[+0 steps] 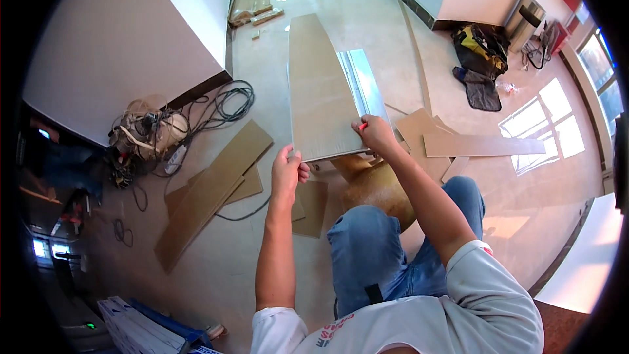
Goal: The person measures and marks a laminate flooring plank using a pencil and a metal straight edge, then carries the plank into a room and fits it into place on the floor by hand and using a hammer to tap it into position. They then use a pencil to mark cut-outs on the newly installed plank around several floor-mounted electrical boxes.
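A long tan board [320, 85] stretches away in front of me, over a shiny silver metal surface [363, 82] that shows along its right side. My left hand [287, 172] pinches the board's near left corner, thumb on top. At the near right edge, my right hand [377, 135] is closed around a slim red pencil [362, 126], partly hidden by the fingers. Below the board's near end, between my knees, is a rounded golden-brown object [377, 190]; its kind is unclear.
Loose boards [213, 193] lie on the floor to my left, and another board [481, 145] lies to the right. A dirty machine [147, 134] stands by the wall with coiled hose [234, 99]. A black and yellow bag [481, 52] sits near a metal bin [524, 19].
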Tool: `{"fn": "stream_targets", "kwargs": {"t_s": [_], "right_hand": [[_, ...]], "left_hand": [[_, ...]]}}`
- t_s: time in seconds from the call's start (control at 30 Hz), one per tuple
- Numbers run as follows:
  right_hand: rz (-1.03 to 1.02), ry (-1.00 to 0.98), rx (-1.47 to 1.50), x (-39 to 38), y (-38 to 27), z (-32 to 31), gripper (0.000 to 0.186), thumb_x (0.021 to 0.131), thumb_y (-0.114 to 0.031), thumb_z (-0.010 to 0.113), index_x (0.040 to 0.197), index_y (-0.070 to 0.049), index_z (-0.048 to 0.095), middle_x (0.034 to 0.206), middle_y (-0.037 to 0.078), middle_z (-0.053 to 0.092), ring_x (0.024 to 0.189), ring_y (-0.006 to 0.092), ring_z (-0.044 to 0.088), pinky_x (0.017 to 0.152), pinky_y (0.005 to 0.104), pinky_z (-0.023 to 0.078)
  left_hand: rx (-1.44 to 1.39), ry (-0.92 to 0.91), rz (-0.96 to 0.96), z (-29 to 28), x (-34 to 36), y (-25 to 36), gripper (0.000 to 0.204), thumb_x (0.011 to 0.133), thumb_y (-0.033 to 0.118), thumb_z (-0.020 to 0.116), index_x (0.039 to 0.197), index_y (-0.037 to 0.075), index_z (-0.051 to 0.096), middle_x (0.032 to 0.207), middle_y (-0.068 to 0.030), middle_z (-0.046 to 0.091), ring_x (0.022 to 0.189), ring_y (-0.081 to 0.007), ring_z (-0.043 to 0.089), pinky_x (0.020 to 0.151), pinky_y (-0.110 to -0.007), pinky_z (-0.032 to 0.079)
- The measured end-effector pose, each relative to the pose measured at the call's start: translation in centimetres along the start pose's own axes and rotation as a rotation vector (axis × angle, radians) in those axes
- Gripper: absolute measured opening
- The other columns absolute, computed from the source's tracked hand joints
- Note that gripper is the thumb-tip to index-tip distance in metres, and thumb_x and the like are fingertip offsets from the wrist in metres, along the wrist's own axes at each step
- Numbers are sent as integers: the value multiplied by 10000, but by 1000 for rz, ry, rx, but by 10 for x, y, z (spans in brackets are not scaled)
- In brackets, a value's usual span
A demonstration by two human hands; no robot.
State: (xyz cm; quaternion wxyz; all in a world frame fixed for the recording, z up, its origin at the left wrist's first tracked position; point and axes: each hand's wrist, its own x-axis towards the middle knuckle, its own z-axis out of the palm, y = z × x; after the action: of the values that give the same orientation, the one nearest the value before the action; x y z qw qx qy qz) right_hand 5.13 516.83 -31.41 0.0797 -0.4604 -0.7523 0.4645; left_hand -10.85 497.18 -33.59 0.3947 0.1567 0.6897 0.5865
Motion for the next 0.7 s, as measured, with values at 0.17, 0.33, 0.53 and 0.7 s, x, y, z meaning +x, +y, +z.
{"fn": "stream_targets", "kwargs": {"t_s": [0.17,0.33,0.53,0.7], "right_hand": [[35,41,-18,16,34,2,390,934,-358,601,1019,23,610,945,287,653,877,452,628,774,470,493],[-134,112,-168,23,46,31,404,939,-357,595,1094,16,609,956,309,645,929,459,622,827,490,476],[-47,135,-102,15,48,39,451,951,-378,567,1151,26,583,1037,321,630,1022,469,600,856,497,468],[-37,163,-65,14,49,41,450,953,-364,567,1173,28,572,1042,322,630,1029,471,599,863,495,467]], "left_hand": [[76,-77,-83,17,10,3,461,957,163,516,1371,-25,440,728,-65,612,563,-106,566,495,-254,452],[632,200,184,5,52,-26,441,926,204,575,1280,-55,534,1048,-230,679,978,-354,661,845,-398,513],[597,176,225,14,49,-38,477,922,237,598,1292,-58,536,1158,-290,624,1087,-434,591,941,-431,455],[662,214,184,20,48,-34,484,920,238,605,1302,-51,536,1146,-300,625,1072,-429,598,938,-433,456]]}}
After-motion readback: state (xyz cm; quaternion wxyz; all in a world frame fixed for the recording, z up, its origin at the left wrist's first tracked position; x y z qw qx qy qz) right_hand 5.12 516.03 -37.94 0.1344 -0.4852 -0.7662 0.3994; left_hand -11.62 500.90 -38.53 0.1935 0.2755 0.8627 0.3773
